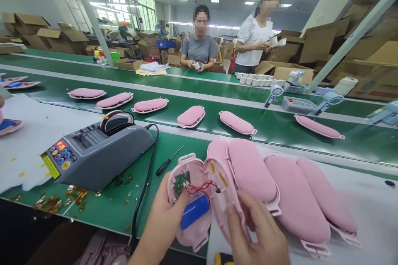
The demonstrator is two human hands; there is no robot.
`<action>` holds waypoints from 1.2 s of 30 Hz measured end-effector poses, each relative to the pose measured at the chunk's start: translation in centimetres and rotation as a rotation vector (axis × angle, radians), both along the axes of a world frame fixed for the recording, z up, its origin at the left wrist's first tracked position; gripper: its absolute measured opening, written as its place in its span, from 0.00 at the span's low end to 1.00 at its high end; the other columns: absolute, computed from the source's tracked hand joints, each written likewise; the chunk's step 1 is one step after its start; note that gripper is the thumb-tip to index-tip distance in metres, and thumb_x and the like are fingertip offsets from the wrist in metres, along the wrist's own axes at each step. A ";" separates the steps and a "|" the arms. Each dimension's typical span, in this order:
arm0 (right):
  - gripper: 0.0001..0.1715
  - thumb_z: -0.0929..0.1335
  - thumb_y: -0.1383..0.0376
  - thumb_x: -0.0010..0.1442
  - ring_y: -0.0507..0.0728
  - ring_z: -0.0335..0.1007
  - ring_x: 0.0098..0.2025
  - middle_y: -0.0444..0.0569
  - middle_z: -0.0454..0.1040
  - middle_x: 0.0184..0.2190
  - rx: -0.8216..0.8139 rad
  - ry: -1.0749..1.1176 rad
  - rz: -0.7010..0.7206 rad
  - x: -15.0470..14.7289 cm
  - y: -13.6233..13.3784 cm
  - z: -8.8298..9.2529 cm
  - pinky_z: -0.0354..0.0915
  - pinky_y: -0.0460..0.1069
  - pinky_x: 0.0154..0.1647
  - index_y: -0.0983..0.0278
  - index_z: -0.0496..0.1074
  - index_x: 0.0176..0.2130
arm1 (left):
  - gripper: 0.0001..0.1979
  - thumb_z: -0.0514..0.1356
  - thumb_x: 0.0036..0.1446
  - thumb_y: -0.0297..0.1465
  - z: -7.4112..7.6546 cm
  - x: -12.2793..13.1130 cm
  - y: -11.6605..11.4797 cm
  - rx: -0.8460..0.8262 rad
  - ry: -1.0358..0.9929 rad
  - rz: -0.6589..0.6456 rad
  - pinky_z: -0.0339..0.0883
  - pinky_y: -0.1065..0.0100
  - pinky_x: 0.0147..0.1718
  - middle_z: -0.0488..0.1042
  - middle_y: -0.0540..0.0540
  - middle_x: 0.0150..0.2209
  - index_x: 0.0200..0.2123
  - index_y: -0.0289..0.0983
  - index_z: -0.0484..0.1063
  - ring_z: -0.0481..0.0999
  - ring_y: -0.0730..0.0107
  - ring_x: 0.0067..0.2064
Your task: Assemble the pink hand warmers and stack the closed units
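My left hand (pixel 161 223) is closed round an opened pink shell half (pixel 189 198) at the table's near edge. Inside it sit a small green circuit board (pixel 181 182), red and black wires (pixel 202 186) and a blue battery cell (pixel 195 212). My right hand (pixel 258 232) grips the other pink shell half (pixel 220 186), hinged open beside the first and joined to it by the wires. Just right of it, several closed pink shells (pixel 295 198) lie in an overlapping row on the table.
A grey tape dispenser (pixel 96 151) with a black cable stands at left, amid gold tape scraps. A black screwdriver (pixel 168 161) lies beside it. Pink shells (pixel 191 116) ride the green conveyor (pixel 273 128). Two people work across it among cardboard boxes (pixel 62 39).
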State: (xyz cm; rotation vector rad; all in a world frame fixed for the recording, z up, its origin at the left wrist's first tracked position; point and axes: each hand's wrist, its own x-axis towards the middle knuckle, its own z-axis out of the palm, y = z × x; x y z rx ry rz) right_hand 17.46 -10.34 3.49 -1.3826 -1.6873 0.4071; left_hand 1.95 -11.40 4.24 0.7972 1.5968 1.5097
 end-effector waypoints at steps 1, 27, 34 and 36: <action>0.11 0.63 0.58 0.61 0.57 0.67 0.31 0.49 0.71 0.31 -0.038 0.064 0.026 -0.6 0.1 -0.1 0.66 0.50 0.35 0.60 0.69 0.40 | 0.23 0.62 0.51 0.38 0.1 0.0 0.0 0.028 -0.065 0.005 0.67 0.64 0.48 0.75 0.45 0.50 0.50 0.38 0.67 0.74 0.59 0.50; 0.29 0.66 0.51 0.59 0.57 0.67 0.52 0.50 0.68 0.51 -0.314 0.487 0.490 -4.4 2.4 -3.1 0.67 0.49 0.49 0.57 0.54 0.55 | 0.14 0.53 0.59 0.24 -1.1 -1.7 2.4 0.329 1.117 0.259 0.68 0.63 0.41 0.70 0.42 0.40 0.41 0.40 0.78 0.69 0.63 0.42; 0.26 0.66 0.55 0.61 0.56 0.65 0.55 0.51 0.67 0.53 -0.370 0.642 0.540 -4.4 2.5 -3.1 0.63 0.52 0.55 0.57 0.54 0.54 | 0.12 0.54 0.56 0.26 0.0 -1.0 2.1 0.310 1.129 0.091 0.67 0.59 0.44 0.67 0.39 0.43 0.38 0.35 0.77 0.67 0.59 0.44; 0.25 0.67 0.56 0.60 0.56 0.67 0.53 0.50 0.68 0.53 -0.395 0.708 0.529 -4.3 2.8 -3.0 0.65 0.52 0.54 0.56 0.55 0.53 | 0.13 0.52 0.57 0.26 0.4 -1.2 2.1 0.293 1.136 -0.031 0.67 0.60 0.44 0.65 0.39 0.44 0.39 0.36 0.76 0.68 0.60 0.44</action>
